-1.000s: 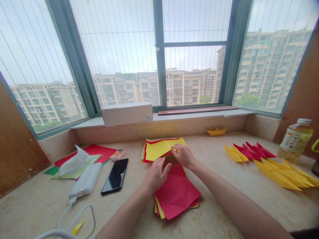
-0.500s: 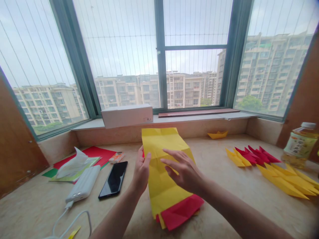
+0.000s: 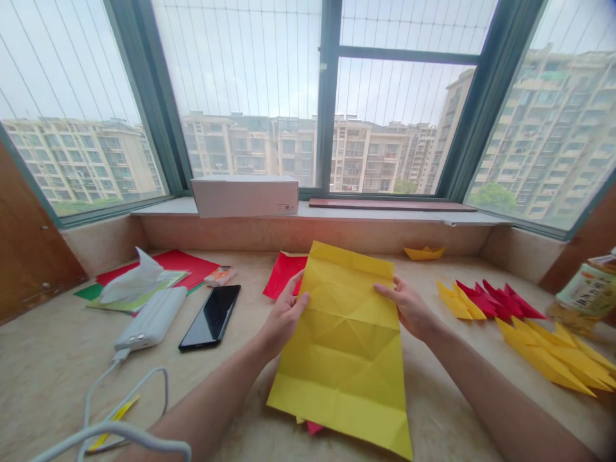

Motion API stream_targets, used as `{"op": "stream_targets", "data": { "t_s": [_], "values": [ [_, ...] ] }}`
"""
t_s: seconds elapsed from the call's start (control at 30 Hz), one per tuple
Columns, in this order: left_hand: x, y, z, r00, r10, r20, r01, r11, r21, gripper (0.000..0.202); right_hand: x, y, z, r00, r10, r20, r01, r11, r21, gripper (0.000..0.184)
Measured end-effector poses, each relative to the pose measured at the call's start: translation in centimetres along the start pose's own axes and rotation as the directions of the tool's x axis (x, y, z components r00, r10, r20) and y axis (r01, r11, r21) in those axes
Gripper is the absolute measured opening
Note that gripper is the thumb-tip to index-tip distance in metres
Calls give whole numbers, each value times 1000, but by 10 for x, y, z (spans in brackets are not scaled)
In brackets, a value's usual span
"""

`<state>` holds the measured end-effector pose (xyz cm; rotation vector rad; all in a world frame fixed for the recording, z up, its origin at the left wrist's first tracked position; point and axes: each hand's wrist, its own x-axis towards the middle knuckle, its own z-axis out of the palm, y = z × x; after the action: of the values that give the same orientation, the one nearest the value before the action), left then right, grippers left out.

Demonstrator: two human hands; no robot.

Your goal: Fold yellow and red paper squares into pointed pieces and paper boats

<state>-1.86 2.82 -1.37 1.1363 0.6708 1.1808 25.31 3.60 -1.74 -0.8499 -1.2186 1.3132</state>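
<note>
A sheet of yellow paper [image 3: 346, 346], crossed by many fold creases, is held up in front of me. My left hand [image 3: 285, 314] pinches its left edge, thumb on the front face. On the opposite edge my right hand [image 3: 408, 304] grips the sheet with the thumb in front. Behind the yellow paper, to its left, a red sheet [image 3: 283, 273] rests on the counter. Under the lower edge peek corners of red paper [image 3: 314, 428] and yellow paper; the rest of these is hidden.
Folded yellow paper boats [image 3: 546, 353] and red paper boats [image 3: 500, 300] sit on the right, near a bottle [image 3: 590, 289]. One yellow boat [image 3: 424, 253] stands farther back. On the left lie a phone [image 3: 210, 317], a power bank [image 3: 151, 317] with a white cable, and tissues [image 3: 132, 282].
My right hand has moved from the sheet's front face to its right edge. The yellow sheet has come away from the papers beneath it, and a red sheet shows behind. The view has tilted down.
</note>
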Motion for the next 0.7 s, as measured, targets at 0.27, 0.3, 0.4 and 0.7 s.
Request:
{"op": "stream_targets", "data": {
  "t_s": [0.27,0.3,0.4,0.7],
  "values": [
    [1,1,3,999,-22,-32,23,999,38,83,0,1,-9,1000,-1,-27,2,999,48,44],
    [1,1,3,999,-32,-35,34,998,53,83,1,2,-10,999,-8,-42,9,1000,26,43],
    [1,0,4,997,-59,-58,64,994,88,83,2,2,-12,998,-40,-58,38,999,-33,40],
    [1,1,4,988,-100,-118,110,991,78,75,-1,1,-14,999,-43,1,43,995,-95,32]
  ]
}}
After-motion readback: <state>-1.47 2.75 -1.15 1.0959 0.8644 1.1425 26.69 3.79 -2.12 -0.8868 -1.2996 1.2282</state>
